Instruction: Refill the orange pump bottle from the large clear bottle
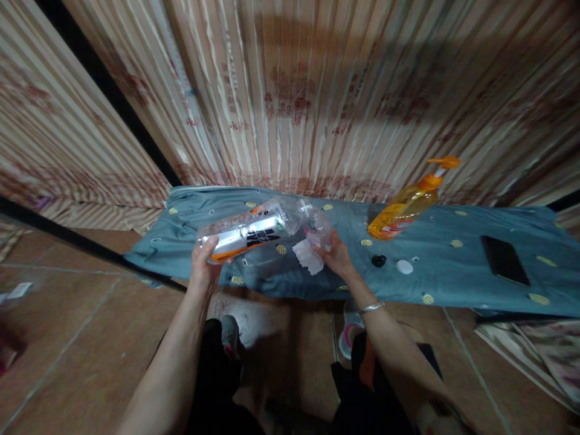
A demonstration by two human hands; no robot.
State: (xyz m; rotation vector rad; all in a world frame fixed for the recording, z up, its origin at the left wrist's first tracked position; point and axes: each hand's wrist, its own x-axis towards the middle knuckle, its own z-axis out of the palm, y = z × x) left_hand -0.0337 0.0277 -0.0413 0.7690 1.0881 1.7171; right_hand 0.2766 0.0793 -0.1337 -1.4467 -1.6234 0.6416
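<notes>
My left hand (206, 261) is wrapped round the base end of a clear plastic bottle (247, 232) with a silver, orange and black label. The bottle lies tilted above the blue cloth, its other end towards my right hand (338, 255). Closed in that right hand is a clear, rounded plastic piece (319, 223), bottle-like, meeting the bottle's right end; whether the two are joined I cannot tell. A crumpled white tissue (309, 256) hangs just below the clear piece, by my right fingertips.
A blue patterned cloth (435, 290) covers the narrow bench. On it are a yellow pump bottle (403, 208), a small black cap (379, 260), a white disc (404, 266) and a black phone (504, 260). Behind hangs a striped curtain (290, 90); dark poles (104, 78) stand left.
</notes>
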